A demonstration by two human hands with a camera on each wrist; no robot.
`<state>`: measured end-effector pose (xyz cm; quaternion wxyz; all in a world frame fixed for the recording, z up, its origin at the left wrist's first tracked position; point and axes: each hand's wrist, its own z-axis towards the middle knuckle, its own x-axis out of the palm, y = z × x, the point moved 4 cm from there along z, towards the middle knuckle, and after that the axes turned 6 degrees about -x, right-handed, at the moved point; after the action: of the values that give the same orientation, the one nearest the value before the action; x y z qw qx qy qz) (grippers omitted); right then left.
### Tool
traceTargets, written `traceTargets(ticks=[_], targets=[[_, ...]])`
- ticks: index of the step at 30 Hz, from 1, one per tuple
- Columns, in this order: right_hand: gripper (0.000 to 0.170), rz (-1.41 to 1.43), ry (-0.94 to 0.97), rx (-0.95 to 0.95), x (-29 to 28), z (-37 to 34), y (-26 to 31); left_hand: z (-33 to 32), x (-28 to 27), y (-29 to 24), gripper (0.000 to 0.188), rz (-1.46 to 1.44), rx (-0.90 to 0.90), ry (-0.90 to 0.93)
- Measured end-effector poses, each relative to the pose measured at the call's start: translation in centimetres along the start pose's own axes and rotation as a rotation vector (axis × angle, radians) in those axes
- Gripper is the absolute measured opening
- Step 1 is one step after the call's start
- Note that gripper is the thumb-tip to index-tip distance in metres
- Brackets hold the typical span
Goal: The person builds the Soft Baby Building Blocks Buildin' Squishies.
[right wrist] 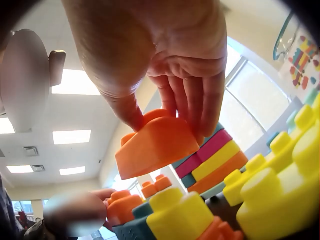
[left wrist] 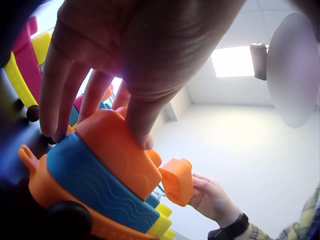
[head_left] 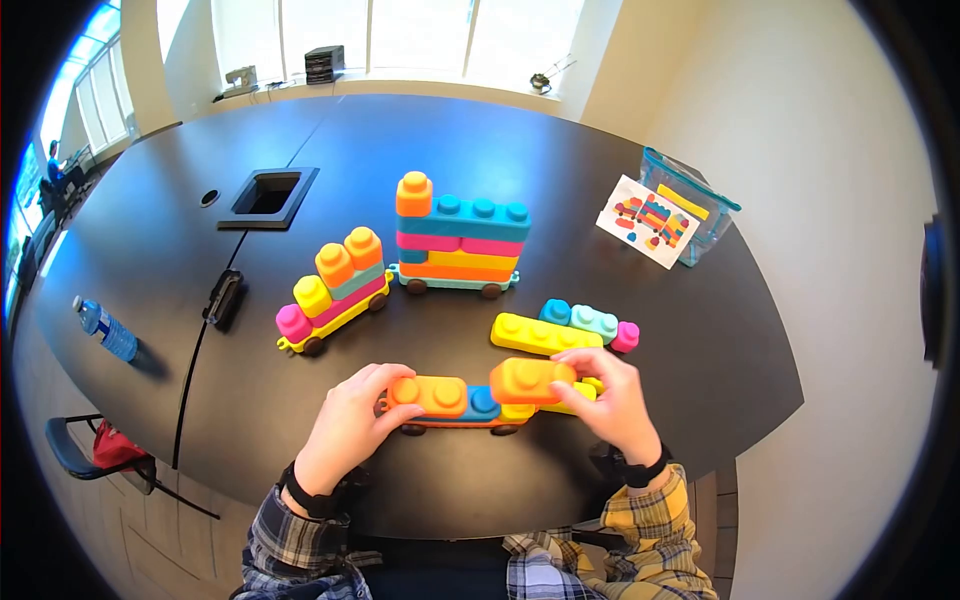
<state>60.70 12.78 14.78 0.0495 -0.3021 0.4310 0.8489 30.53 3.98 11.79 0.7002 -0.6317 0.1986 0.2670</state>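
Note:
My left hand (head_left: 345, 420) grips an orange block (head_left: 438, 396) on the left end of a small wheeled wagon. Under that block, the left wrist view shows a blue block (left wrist: 95, 167) on the orange wagon base (left wrist: 42, 187). Between thumb and fingers, my right hand (head_left: 612, 405) pinches another orange block (right wrist: 155, 147). It is held above the wagon's right end, over a yellow block (right wrist: 177, 215). A bare blue stud (head_left: 484, 400) shows between the two orange blocks. Yellow blocks (head_left: 578, 398) lie partly hidden behind the right hand.
Beyond the hands stand a stepped block wagon (head_left: 345, 290) and a taller one (head_left: 460, 245). Loose blocks (head_left: 545, 333) lie at right. Farther off are a picture card (head_left: 648, 222) and clear bag (head_left: 705, 215). A bottle (head_left: 105, 328) and black case (head_left: 224, 298) sit left.

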Motion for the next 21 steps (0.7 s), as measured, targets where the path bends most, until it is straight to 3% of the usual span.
traceTargets(ticks=[10, 15, 21], targets=[[0.032, -0.070, 0.259, 0.085, 2.7, 0.4, 0.2, 0.1, 0.0, 0.1, 0.039, 0.005, 0.003, 0.013], [0.042, 0.000, 0.290, -0.091, 4.0, 0.9, 0.9, 0.1, 0.1, 0.0, 0.040, 0.004, 0.008, 0.014], [0.042, -0.041, 0.321, -0.116, 4.5, 0.7, 0.8, 0.0, 0.2, 0.0, 0.039, 0.021, 0.036, -0.009]])
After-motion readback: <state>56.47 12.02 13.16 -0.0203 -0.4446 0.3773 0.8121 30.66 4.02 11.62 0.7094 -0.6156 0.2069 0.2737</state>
